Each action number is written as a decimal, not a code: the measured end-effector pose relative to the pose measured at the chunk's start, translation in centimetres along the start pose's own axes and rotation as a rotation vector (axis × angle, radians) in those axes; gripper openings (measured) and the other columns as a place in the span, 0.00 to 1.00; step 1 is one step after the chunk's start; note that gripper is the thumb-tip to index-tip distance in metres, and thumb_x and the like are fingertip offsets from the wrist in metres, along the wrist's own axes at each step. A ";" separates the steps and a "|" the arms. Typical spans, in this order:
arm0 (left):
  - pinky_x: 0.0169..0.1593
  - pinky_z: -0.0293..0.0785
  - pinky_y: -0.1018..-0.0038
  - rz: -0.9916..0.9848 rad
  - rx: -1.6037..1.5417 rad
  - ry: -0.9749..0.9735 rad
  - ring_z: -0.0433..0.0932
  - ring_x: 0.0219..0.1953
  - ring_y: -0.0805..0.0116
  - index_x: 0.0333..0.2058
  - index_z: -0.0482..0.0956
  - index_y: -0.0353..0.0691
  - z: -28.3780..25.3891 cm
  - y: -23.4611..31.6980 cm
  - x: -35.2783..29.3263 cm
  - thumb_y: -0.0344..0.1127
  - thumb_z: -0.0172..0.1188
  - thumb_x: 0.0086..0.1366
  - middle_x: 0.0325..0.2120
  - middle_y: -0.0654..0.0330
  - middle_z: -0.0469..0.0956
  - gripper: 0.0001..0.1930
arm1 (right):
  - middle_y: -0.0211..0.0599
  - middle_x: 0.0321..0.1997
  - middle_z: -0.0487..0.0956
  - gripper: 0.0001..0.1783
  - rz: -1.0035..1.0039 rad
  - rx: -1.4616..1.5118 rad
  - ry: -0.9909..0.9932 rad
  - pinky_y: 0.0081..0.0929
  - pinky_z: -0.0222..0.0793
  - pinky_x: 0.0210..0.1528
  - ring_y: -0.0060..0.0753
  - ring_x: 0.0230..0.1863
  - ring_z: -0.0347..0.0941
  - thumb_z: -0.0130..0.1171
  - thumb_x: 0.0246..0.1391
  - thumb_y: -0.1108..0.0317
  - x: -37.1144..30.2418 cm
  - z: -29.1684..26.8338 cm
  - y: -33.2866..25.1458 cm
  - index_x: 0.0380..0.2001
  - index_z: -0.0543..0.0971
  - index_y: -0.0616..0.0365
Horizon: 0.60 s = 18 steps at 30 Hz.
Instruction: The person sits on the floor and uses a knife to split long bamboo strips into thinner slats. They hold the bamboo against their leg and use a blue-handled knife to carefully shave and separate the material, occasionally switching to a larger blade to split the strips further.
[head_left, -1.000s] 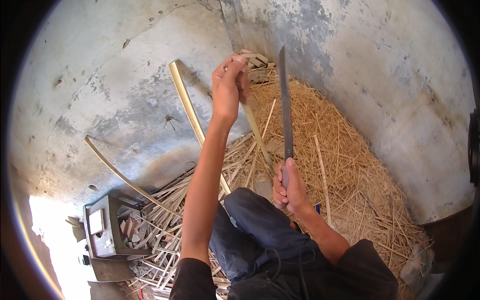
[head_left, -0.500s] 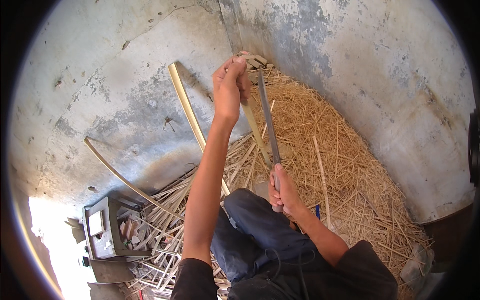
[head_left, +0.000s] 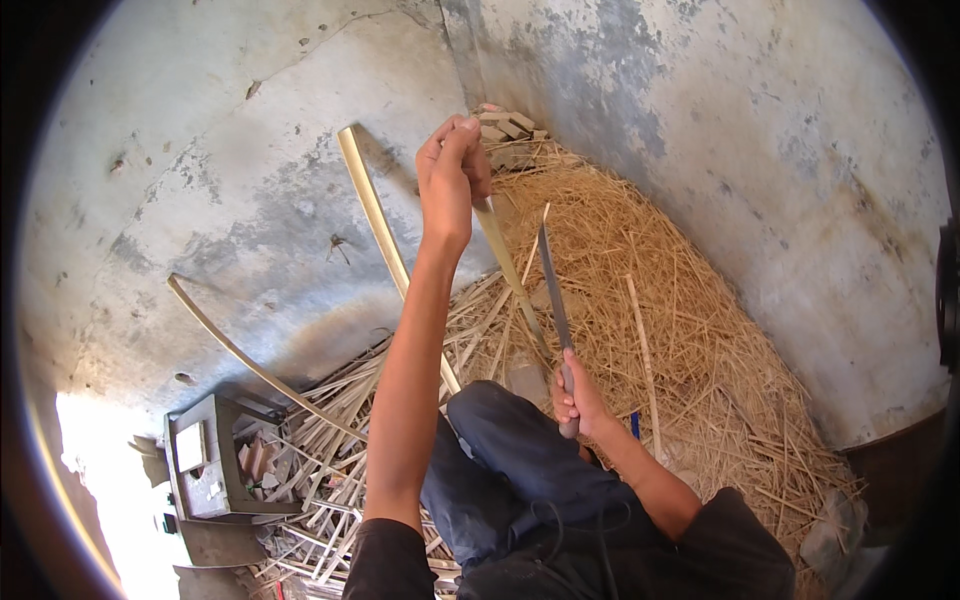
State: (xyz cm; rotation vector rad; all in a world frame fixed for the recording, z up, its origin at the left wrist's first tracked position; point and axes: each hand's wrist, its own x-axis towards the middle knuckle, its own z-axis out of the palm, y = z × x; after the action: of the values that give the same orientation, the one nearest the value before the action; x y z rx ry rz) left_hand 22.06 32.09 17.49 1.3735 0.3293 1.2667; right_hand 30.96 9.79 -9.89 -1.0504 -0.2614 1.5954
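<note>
My left hand [head_left: 452,172] is raised and gripped around the top of a thin bamboo strip [head_left: 508,265] that slants down toward my knee. My right hand [head_left: 580,398] holds the handle of a long knife [head_left: 553,292], its blade pointing up and lying against the lower part of the strip. I sit with my knee in dark blue trousers [head_left: 500,450] bent under the strip's lower end, which is hidden there.
A heap of straw-like shavings [head_left: 680,330] fills the corner of the grey plastered walls. Two long curved strips [head_left: 372,205] [head_left: 240,350] lean on the left wall. Cut strips [head_left: 320,480] litter the floor beside a grey metal box [head_left: 205,460]. Wood blocks [head_left: 505,125] lie at the back.
The knife has come down from upright beside the strip: my right hand dropped and moved left, and the blade now lies lower along the strip. My left hand stays put.
</note>
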 end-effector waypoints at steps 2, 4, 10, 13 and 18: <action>0.21 0.47 0.74 -0.024 0.010 -0.049 0.48 0.17 0.79 0.29 0.65 0.47 0.1 0.1 0.1 0.40 0.54 0.71 0.16 0.72 0.52 0.12 | 0.22 0.12 0.57 0.31 -0.150 -0.013 -0.092 0.24 0.53 0.13 0.18 0.08 0.50 0.47 0.70 0.31 -1.4 1.7 -2.9 0.31 0.65 0.49; 0.22 0.49 0.74 -0.042 0.021 -0.117 0.50 0.17 0.77 0.32 0.66 0.45 0.2 0.3 0.4 0.39 0.51 0.70 0.16 0.71 0.53 0.08 | 0.23 0.12 0.58 0.31 -0.263 0.000 -0.187 0.23 0.52 0.12 0.18 0.08 0.50 0.46 0.70 0.32 -2.4 2.4 -4.5 0.31 0.65 0.49; 0.26 0.49 0.73 -0.005 -0.002 -0.115 0.51 0.18 0.75 0.40 0.66 0.41 0.8 1.3 0.8 0.37 0.47 0.62 0.17 0.69 0.54 0.10 | 0.24 0.11 0.58 0.30 -0.278 0.080 -0.228 0.22 0.53 0.11 0.18 0.07 0.50 0.44 0.72 0.33 -4.3 2.8 -5.5 0.30 0.65 0.49; 0.25 0.46 0.73 -0.121 -0.254 -0.392 0.49 0.18 0.75 0.35 0.66 0.42 0.9 1.5 0.3 0.40 0.47 0.61 0.17 0.69 0.54 0.09 | 0.24 0.11 0.58 0.31 -0.209 0.099 -0.177 0.22 0.54 0.12 0.18 0.07 0.50 0.44 0.72 0.32 -4.6 2.8 -4.9 0.30 0.65 0.49; 0.25 0.45 0.73 -0.188 -0.233 -0.544 0.48 0.18 0.75 0.23 0.62 0.45 0.2 0.7 1.4 0.41 0.45 0.62 0.16 0.70 0.53 0.11 | 0.23 0.12 0.57 0.32 -0.132 0.174 -0.196 0.25 0.55 0.13 0.19 0.08 0.50 0.45 0.70 0.31 -4.6 4.3 -3.7 0.30 0.65 0.48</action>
State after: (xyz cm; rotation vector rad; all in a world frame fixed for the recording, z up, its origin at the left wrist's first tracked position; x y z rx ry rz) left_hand 22.42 32.84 18.81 1.3874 -0.0651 0.7132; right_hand 30.06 8.53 -2.82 -0.7298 -0.3121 1.5721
